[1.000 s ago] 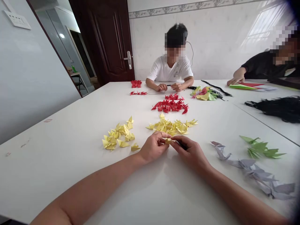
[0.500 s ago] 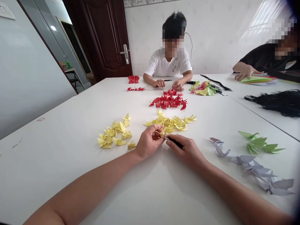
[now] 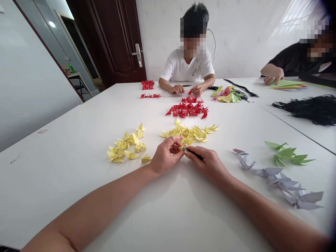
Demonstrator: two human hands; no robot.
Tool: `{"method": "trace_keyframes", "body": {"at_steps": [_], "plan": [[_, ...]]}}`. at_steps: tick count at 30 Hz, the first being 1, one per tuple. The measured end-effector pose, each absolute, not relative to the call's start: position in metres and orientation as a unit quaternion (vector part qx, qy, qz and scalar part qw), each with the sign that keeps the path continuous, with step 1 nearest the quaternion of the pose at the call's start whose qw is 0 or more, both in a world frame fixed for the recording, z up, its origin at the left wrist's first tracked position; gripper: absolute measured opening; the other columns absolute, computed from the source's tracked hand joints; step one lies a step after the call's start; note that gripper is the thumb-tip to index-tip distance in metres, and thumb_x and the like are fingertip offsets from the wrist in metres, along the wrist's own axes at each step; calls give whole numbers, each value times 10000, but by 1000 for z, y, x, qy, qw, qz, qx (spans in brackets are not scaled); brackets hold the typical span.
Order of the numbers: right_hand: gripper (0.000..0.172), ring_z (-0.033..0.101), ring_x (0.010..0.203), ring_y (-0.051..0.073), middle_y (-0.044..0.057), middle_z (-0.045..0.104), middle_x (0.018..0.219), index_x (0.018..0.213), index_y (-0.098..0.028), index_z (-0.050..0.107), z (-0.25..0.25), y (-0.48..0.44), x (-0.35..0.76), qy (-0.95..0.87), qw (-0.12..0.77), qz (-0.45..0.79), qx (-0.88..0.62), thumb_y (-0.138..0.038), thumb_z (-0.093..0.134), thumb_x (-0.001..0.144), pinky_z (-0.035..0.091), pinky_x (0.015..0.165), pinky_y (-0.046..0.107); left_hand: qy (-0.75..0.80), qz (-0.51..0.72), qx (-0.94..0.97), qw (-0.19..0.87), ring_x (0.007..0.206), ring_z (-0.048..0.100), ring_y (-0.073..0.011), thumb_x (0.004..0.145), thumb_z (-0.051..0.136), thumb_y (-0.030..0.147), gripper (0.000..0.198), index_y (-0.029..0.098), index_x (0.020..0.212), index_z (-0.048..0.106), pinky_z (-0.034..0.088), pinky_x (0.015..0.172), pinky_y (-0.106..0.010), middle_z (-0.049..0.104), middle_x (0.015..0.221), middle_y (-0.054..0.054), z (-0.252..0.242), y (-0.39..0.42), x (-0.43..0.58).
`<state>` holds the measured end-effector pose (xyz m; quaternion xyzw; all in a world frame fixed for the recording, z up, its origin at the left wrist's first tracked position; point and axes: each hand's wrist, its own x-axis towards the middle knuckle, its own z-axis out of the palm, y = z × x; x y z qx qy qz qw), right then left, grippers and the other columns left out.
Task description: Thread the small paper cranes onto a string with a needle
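Note:
My left hand (image 3: 166, 156) pinches a small yellow paper crane (image 3: 181, 147) between thumb and fingers, just above the white table (image 3: 78, 140). My right hand (image 3: 206, 162) grips a slim black pen-like tool (image 3: 193, 153), its metal tip at the crane. The two hands nearly touch. Just beyond them lies a pile of yellow origami cranes (image 3: 187, 134), and a second yellow pile (image 3: 126, 145) lies to the left. The crane's body is partly hidden by my fingers.
A red crane heap (image 3: 186, 108) lies farther on, with mixed cranes (image 3: 228, 95) beyond. Lilac cranes (image 3: 278, 178) and green cranes (image 3: 287, 156) lie on the right. A co-worker in white (image 3: 186, 66) sits opposite; another in black (image 3: 291, 64) rests a hand on green paper (image 3: 287, 84).
The whole view has tilted, so the table sits higher in the frame. My hands have shifted slightly, and the tool's tip is closer to the crane. The co-worker's hand on the right has moved along the green paper.

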<state>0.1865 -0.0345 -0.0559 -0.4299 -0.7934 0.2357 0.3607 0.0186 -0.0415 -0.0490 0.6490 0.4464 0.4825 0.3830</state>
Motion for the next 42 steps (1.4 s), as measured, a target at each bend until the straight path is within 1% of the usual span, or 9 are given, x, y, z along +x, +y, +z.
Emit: {"method": "trace_keyframes", "body": {"at_steps": [6,10,14,20,26,32,35,40,42], "plan": [[251,649,800,197,61,709,915,973,-195,690,-56,-34,187,-796,358,235,-428,-326,505,867,477,715,262,450,481,647,384,729,549,-91,726,622,128,410,150,1126,532,492,708,-246,535,848,-17,-49,-42,19],[238,648,786,199,56,707,885,955,-206,691,-56,-34,187,-799,351,231,-430,-323,503,866,475,701,262,444,484,647,386,750,552,-98,726,629,130,410,165,1125,541,494,719,-241,536,845,-19,-49,-42,18],[247,641,766,190,56,701,867,959,-204,684,-55,-34,187,-804,345,233,-423,-319,480,880,471,691,257,452,478,649,381,753,554,-107,731,625,148,405,162,1127,542,504,707,-249,539,843,-27,-49,-43,18],[249,642,788,194,56,699,896,943,-219,688,-54,-34,187,-811,341,223,-420,-326,472,883,470,711,264,446,481,657,373,749,558,-109,731,634,162,408,169,1129,545,509,708,-250,538,838,-24,-50,-43,17],[261,637,761,184,53,694,861,971,-215,685,-54,-34,188,-815,338,220,-417,-322,462,890,469,692,256,451,474,659,371,765,557,-117,736,620,169,410,161,1138,541,507,721,-258,540,835,-27,-49,-43,17],[271,640,736,180,47,697,839,950,-223,699,-54,-34,188,-816,339,211,-417,-332,458,889,471,677,254,443,473,668,366,730,552,-109,741,615,173,404,168,1139,544,507,701,-256,546,828,-23,-50,-44,17],[277,643,738,184,47,701,839,983,-226,701,-56,-33,189,-813,346,208,-419,-335,468,880,469,675,255,437,477,670,364,732,549,-104,737,619,164,412,172,1143,546,501,703,-245,543,832,-21,-52,-43,17],[284,628,680,174,37,691,778,1000,-242,707,-57,-32,190,-813,342,206,-425,-328,466,878,460,625,251,433,474,671,370,713,545,-92,740,617,165,419,167,1153,542,497,707,-238,538,831,-17,-54,-42,17],[281,631,686,173,34,693,789,1009,-248,704,-56,-33,190,-813,341,211,-423,-317,465,879,463,629,252,437,470,671,371,711,544,-90,745,612,169,412,164,1151,543,496,701,-236,535,832,-17,-53,-42,17]]}}
